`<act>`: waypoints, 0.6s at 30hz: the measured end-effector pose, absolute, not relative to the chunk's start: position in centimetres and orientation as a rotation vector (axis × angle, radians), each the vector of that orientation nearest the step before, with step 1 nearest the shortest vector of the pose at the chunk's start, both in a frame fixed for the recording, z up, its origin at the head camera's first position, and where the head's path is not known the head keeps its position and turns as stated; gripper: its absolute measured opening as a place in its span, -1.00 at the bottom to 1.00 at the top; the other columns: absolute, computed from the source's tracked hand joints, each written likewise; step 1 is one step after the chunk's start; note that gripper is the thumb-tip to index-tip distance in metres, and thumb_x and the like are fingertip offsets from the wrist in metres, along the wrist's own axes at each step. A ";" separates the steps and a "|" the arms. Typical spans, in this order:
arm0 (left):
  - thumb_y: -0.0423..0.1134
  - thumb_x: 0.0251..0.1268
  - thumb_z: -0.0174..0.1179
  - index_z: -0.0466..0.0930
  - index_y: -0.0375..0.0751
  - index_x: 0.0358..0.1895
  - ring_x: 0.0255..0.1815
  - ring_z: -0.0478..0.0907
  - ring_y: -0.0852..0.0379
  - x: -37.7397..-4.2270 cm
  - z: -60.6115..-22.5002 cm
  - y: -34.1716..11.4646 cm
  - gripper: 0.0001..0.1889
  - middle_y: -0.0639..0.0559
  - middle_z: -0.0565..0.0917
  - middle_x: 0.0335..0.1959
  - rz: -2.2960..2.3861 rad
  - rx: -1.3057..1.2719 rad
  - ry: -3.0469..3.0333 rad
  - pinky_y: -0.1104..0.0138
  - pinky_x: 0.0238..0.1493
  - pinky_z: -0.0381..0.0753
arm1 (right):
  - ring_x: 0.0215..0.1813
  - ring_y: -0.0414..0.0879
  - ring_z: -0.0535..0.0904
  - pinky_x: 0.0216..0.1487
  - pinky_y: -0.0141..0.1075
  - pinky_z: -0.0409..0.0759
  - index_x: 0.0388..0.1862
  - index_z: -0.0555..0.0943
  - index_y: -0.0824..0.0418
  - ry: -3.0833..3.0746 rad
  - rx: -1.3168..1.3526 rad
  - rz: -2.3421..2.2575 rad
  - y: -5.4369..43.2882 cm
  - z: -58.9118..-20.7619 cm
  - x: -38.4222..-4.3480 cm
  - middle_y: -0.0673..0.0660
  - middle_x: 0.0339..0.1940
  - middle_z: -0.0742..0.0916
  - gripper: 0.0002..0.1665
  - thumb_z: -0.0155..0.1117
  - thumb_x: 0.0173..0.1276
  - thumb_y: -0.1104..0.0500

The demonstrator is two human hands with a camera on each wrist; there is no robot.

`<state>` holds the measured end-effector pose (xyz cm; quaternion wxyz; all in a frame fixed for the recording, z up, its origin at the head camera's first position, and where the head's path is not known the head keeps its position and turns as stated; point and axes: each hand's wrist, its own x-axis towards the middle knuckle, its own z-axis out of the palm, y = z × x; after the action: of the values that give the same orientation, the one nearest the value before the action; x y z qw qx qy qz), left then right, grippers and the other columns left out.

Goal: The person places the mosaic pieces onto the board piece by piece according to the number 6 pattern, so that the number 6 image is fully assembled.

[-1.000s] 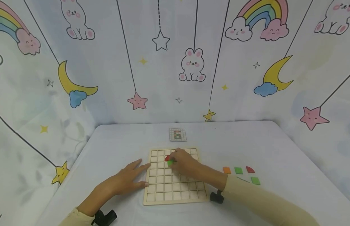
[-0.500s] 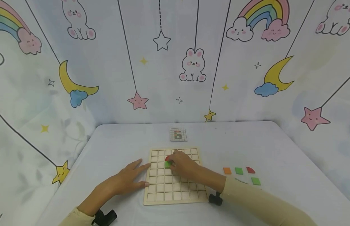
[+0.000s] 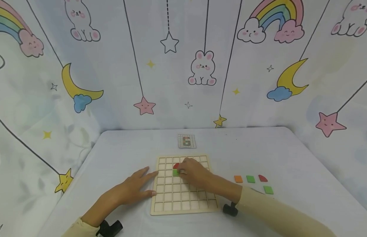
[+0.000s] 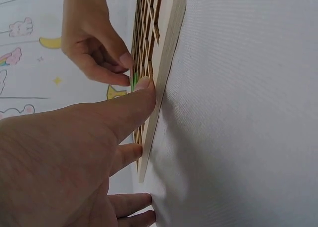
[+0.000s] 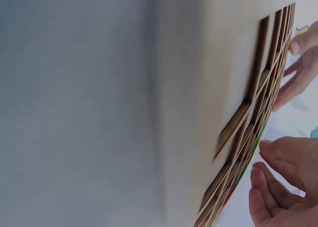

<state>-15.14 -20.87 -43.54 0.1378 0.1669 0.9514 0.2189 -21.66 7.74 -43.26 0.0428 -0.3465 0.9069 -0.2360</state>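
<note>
Head view: A green square (image 3: 176, 172) sits in the board (image 3: 168, 197) just below a red piece (image 3: 176, 166), left of its spot a second ago, the right hand (image 3: 194, 172) bent over it. Left wrist: The left hand (image 4: 84, 142) spreads, thumb on the board's edge. Right wrist: The right hand's curled fingers are parted, released.

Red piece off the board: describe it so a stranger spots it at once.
On the white table, find the wooden grid board and look to its right in the head view. A row there runs orange square, green square, then the red piece, with another green square in front. Of the loose pieces in view, it alone is red and has a curved edge.
</note>
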 end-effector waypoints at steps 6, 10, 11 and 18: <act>0.24 0.41 0.33 0.26 0.11 0.66 0.67 0.08 -0.45 -15.2 -43.3 -20.8 -0.16 -0.36 0.10 0.69 0.617 0.481 2.751 -0.41 0.50 0.22 | 0.04 -0.06 0.66 0.11 -0.12 0.71 0.04 0.76 0.27 2.776 -0.939 -0.867 10.0 -42.7 -21.6 0.08 -0.06 0.75 -0.80 0.34 0.50 0.32; 0.24 0.40 0.33 0.27 0.11 0.66 0.67 0.08 -0.45 -15.3 -43.3 -20.8 -0.16 -0.36 0.10 0.69 0.618 0.478 2.752 -0.41 0.50 0.22 | 0.02 -0.04 0.67 0.08 -0.12 0.70 0.06 0.74 0.27 2.792 -0.873 -0.924 11.8 -42.2 -21.7 0.09 -0.03 0.76 -0.77 0.38 0.47 0.32; 0.24 0.40 0.33 0.27 0.11 0.66 0.67 0.08 -0.46 -15.3 -43.4 -20.8 -0.16 -0.36 0.10 0.69 0.618 0.478 2.753 -0.41 0.50 0.22 | 0.03 -0.04 0.67 0.08 -0.12 0.70 0.07 0.74 0.26 2.791 -0.852 -0.940 12.3 -42.0 -21.7 0.09 -0.02 0.76 -0.76 0.38 0.46 0.32; 0.25 0.39 0.34 0.28 0.10 0.66 0.66 0.09 -0.46 -15.5 -43.9 -20.7 -0.15 -0.37 0.11 0.68 0.633 0.476 2.749 -0.40 0.51 0.23 | 0.09 -0.06 0.64 0.17 -0.04 0.68 0.16 0.72 0.13 2.815 -0.677 -0.975 16.3 -40.8 -21.2 0.06 0.07 0.76 -0.68 0.41 0.46 0.24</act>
<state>-15.48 -20.69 -43.87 0.1399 0.1648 0.9514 0.2192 -21.16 16.30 -40.75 0.0432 -0.2215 0.9205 -0.3190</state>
